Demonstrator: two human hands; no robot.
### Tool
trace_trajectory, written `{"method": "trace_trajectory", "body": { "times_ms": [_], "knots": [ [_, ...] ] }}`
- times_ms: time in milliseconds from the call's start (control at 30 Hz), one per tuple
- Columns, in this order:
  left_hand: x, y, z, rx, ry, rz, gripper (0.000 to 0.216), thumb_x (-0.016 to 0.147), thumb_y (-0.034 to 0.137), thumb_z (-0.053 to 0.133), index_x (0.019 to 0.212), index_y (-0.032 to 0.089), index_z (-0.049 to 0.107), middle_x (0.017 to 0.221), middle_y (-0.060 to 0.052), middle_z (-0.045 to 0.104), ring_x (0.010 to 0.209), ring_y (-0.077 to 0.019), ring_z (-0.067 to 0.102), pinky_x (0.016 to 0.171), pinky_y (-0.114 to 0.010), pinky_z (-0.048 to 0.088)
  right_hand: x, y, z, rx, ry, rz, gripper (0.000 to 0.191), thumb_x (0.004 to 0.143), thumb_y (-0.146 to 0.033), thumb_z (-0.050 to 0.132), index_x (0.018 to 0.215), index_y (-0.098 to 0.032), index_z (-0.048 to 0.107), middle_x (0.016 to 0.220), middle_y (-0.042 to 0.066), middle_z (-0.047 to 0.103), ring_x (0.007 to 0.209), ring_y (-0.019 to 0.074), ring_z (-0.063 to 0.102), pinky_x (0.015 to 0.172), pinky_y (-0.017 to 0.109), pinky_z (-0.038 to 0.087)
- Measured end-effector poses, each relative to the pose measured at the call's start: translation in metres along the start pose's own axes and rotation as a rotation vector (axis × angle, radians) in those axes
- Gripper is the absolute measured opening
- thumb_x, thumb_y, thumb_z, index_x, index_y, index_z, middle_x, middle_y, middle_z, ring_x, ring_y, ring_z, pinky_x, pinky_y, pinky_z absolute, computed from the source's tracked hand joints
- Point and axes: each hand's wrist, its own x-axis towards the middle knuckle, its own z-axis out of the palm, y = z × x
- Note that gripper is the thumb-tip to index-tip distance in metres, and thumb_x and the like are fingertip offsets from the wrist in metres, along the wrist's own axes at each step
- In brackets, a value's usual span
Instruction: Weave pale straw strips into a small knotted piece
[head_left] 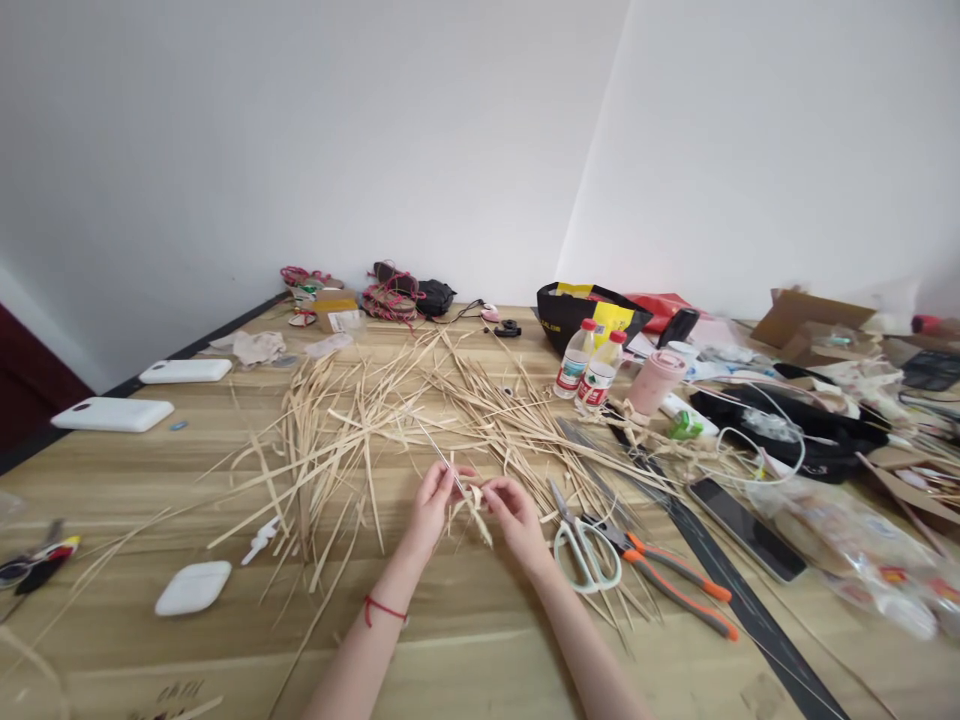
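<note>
My left hand [433, 505] is closed, pinching a slim silvery metal tool [439, 449] that slants up and away from me; whether it is tweezers or a needle I cannot tell. Close beside it, my right hand [519, 520] has its thumb and finger closed on a small piece of woven straw [478, 520], whose short end hangs down between the hands. Its far side is hidden by my fingers. Loose straw strips [330, 420] spread behind and to the left. Just right of my right hand lie scissors [589, 555] with pale green handles.
Orange-handled pliers [679, 580] and a phone [746, 528] lie to the right. Two bottles [600, 370] and a pink cup [656, 382] stand farther back, before a black bag [559, 315]. At left are a white earphone case [193, 587] and white power banks [112, 414].
</note>
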Motion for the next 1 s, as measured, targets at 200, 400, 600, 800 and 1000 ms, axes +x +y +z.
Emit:
{"method": "trace_trajectory", "body": {
  "times_ms": [200, 400, 600, 800, 1000],
  "knots": [
    [0.0, -0.002, -0.002, -0.024, -0.048, -0.056, 0.039, 0.079, 0.056, 0.051, 0.089, 0.018, 0.053, 0.086, -0.005, 0.063, 0.07, -0.017, 0.063, 0.067, -0.032, 0.053, 0.002, 0.006, -0.002, 0.123, -0.018, 0.094, 0.025, 0.076, -0.042, 0.062, 0.087, -0.021, 0.056, 0.069, 0.001, 0.06, 0.06, 0.0148, 0.056, 0.059, 0.028, 0.048],
    [0.004, -0.009, -0.006, -0.07, -0.003, -0.026, 0.034, 0.077, 0.051, 0.057, 0.084, 0.018, 0.053, 0.087, -0.003, 0.06, 0.069, -0.0127, 0.06, 0.065, -0.026, 0.05, 0.001, 0.001, -0.004, 0.118, -0.085, 0.099, 0.025, 0.072, -0.037, 0.067, 0.09, -0.02, 0.061, 0.088, 0.006, 0.066, 0.078, 0.0199, 0.062, 0.072, 0.035, 0.05],
    [0.003, -0.009, -0.005, -0.11, -0.03, -0.052, 0.032, 0.076, 0.049, 0.059, 0.084, 0.019, 0.054, 0.082, -0.002, 0.061, 0.066, -0.0129, 0.061, 0.065, -0.027, 0.051, 0.001, 0.006, -0.007, -0.05, 0.007, 0.026, 0.019, 0.073, -0.032, 0.067, 0.087, -0.019, 0.064, 0.085, 0.007, 0.066, 0.076, 0.0196, 0.061, 0.072, 0.034, 0.05],
    [0.001, -0.005, -0.002, -0.114, -0.005, -0.1, 0.034, 0.074, 0.05, 0.06, 0.082, 0.017, 0.054, 0.075, -0.002, 0.062, 0.07, -0.017, 0.064, 0.065, -0.029, 0.052, 0.002, 0.005, -0.009, -0.066, 0.001, 0.04, 0.021, 0.074, -0.034, 0.066, 0.088, -0.018, 0.065, 0.085, 0.007, 0.067, 0.077, 0.0196, 0.062, 0.074, 0.034, 0.049],
    [0.002, -0.004, -0.002, -0.084, 0.144, -0.124, 0.04, 0.067, 0.052, 0.066, 0.08, 0.016, 0.054, 0.078, -0.004, 0.065, 0.07, -0.0191, 0.065, 0.063, -0.03, 0.053, 0.003, 0.003, -0.008, 0.189, -0.09, 0.296, 0.039, 0.074, -0.046, 0.064, 0.103, -0.019, 0.062, 0.09, 0.007, 0.07, 0.076, 0.0199, 0.066, 0.068, 0.032, 0.051]
  ]
}}
